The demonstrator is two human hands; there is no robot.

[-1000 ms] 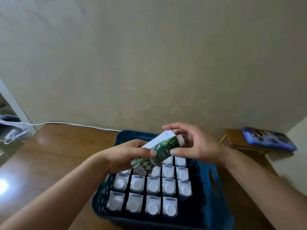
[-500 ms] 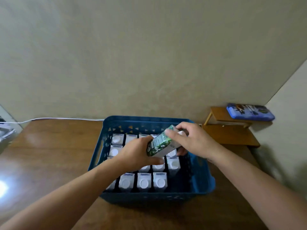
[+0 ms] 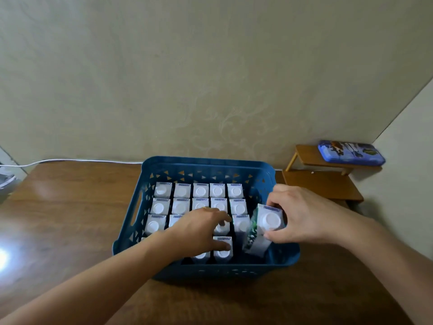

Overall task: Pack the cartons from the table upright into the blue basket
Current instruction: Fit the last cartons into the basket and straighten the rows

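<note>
Two hands work inside the blue basket (image 3: pixel 284 256), which stands on the wooden table (image 3: pixel 70 219). Toward the basket's near right corner, my right hand (image 3: pixel 302 216) pinches a green-sided carton (image 3: pixel 263 227), thumb on its near face, fingers curled over its far edge; the carton leans left, white cap up. Left of it, my left hand (image 3: pixel 199 231) rests with fingers spread on the packed cartons (image 3: pixel 200 192), thumb on a cap in the near row. Those cartons stand upright in rows filling the basket's left and centre. Beyond the basket's far right corner, a small wooden shelf (image 3: pixel 323 184) carries a blue case (image 3: pixel 350 152). A white cable (image 3: pixel 82 160) runs along the wall behind the basket's far left.
</note>
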